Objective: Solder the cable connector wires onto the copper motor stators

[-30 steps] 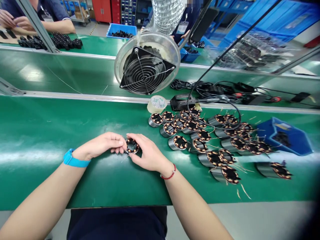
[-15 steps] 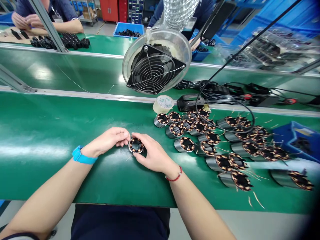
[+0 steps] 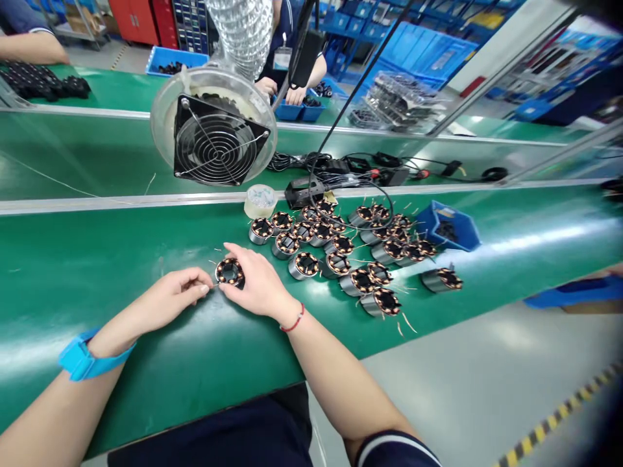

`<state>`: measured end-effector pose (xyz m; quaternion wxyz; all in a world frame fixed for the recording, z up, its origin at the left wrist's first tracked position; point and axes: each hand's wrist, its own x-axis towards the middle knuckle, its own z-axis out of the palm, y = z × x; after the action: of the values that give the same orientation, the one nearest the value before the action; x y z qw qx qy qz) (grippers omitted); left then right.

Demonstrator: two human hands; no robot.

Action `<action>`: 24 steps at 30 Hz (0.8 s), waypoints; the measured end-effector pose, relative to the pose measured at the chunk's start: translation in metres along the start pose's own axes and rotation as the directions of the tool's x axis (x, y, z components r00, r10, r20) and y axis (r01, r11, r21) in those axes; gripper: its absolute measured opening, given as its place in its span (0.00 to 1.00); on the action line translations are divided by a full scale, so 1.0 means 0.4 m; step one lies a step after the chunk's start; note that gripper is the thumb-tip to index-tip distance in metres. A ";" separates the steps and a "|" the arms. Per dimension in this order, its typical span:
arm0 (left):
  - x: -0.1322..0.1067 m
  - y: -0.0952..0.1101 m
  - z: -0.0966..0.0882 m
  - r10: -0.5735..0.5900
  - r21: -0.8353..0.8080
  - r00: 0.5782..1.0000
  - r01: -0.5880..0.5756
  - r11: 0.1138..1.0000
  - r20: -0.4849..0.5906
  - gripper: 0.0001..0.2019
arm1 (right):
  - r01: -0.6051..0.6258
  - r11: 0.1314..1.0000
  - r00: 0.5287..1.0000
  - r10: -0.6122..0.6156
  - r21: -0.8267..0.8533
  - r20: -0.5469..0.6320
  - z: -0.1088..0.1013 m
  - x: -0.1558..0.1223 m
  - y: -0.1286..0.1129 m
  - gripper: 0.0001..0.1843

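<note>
My right hand (image 3: 257, 282) wraps around a small motor stator (image 3: 230, 271) with copper windings, holding it just above the green bench (image 3: 97, 259). My left hand (image 3: 170, 297) sits to its left, fingertips pinched on a thin wire lead that sticks out of the stator. A blue band is on my left wrist, a red cord on my right. To the right lies a cluster of several more stators (image 3: 341, 250), lying on their sides with loose wire ends.
A fume-extraction fan (image 3: 214, 133) on a silver duct hangs over the bench's far edge. A tape roll (image 3: 260, 200), a black power supply (image 3: 304, 191) with cables and a blue bin (image 3: 450, 227) sit behind the stators. Other people work at the far benches.
My view has swung right and tilted. My left hand has drawn back a little to the left, pinching the wire, while my right hand keeps hold of the stator.
</note>
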<state>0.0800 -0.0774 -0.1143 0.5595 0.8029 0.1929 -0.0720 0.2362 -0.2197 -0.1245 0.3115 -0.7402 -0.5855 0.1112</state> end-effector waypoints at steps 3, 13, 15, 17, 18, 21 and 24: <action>-0.005 0.002 -0.019 0.014 0.115 1.000 -0.013 0.993 -0.005 0.13 | -0.012 1.000 1.000 0.012 0.016 -0.002 0.001 -0.001 -0.002 0.37; 0.010 0.000 0.000 0.041 -0.413 0.998 -0.015 0.911 0.055 0.12 | 0.092 0.993 0.996 -0.091 0.075 -0.017 0.015 -0.003 0.008 0.37; 0.012 -0.004 0.006 0.042 -0.475 0.998 -0.015 0.880 0.046 0.12 | 0.122 0.989 0.992 -0.122 0.088 -0.001 0.015 -0.005 0.007 0.37; 0.012 -0.004 0.004 0.023 -0.470 0.999 -0.006 0.883 0.032 0.14 | 0.121 0.988 0.992 -0.124 0.095 0.017 0.012 -0.005 0.005 0.38; 0.012 -0.003 0.002 0.007 -0.464 1.000 -0.001 0.886 0.011 0.15 | 0.115 0.988 0.993 -0.118 0.099 0.025 0.011 -0.005 0.004 0.38; 0.018 -0.001 0.002 -0.056 -0.513 0.994 0.000 0.858 -0.093 0.18 | 0.110 0.987 0.993 -0.115 0.115 0.038 0.009 -0.005 0.004 0.39; 0.026 -0.002 0.011 -0.092 -0.601 0.989 0.004 0.799 -0.117 0.16 | 0.126 0.985 0.991 -0.131 0.115 0.032 0.010 -0.004 0.007 0.39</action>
<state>0.0896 -0.0790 -0.1199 0.7675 0.5828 0.2648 0.0350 0.2358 -0.2203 -0.1294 0.3478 -0.6798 -0.6307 0.1383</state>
